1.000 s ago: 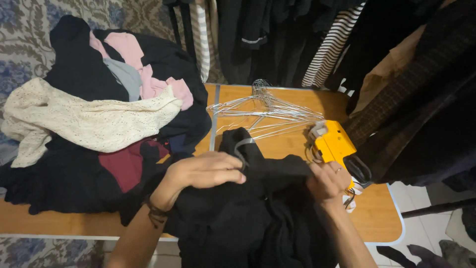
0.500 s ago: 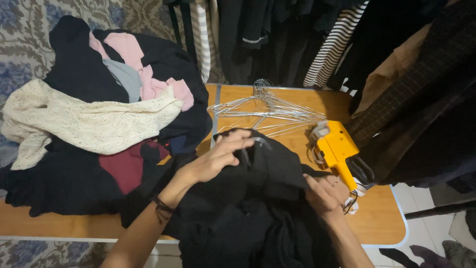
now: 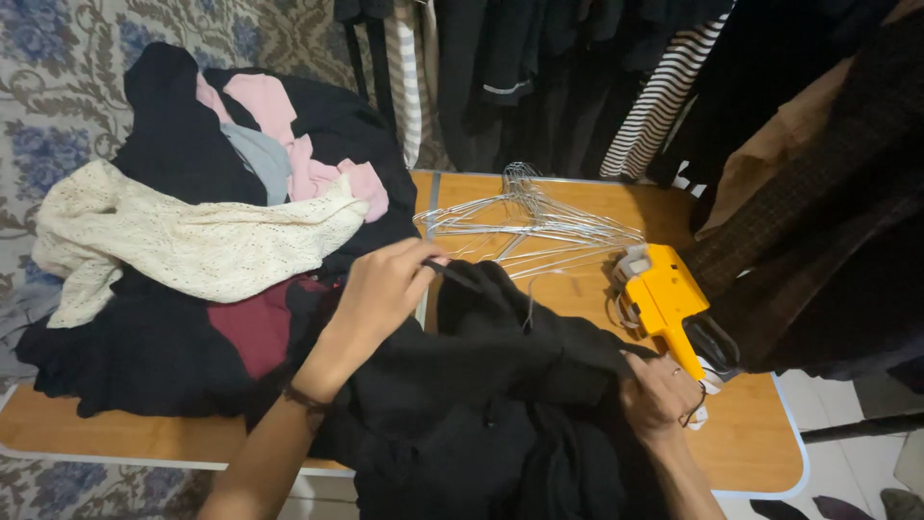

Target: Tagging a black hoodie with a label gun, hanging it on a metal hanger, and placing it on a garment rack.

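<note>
While my left hand (image 3: pixel 380 289) pinched the black garment (image 3: pixel 481 385) at its top edge and my right hand (image 3: pixel 659 395) gripped its side, fingers closed, it lay on the counter (image 3: pixel 751 443), near wire hangers (image 3: pixel 525 221), a yellow tagging gun (image 3: pixel 664 303) and a clothes pile (image 3: pixel 192 241).

A black garment (image 3: pixel 500 385) of soft, thick cloth lay bunched on the near edge of the wooden bench (image 3: pixel 577 299), its lower part hanging over that edge. Its upper end was lifted into a peak, and a thin wire hanger (image 3: pixel 462 277) poked out at the top there.
</note>
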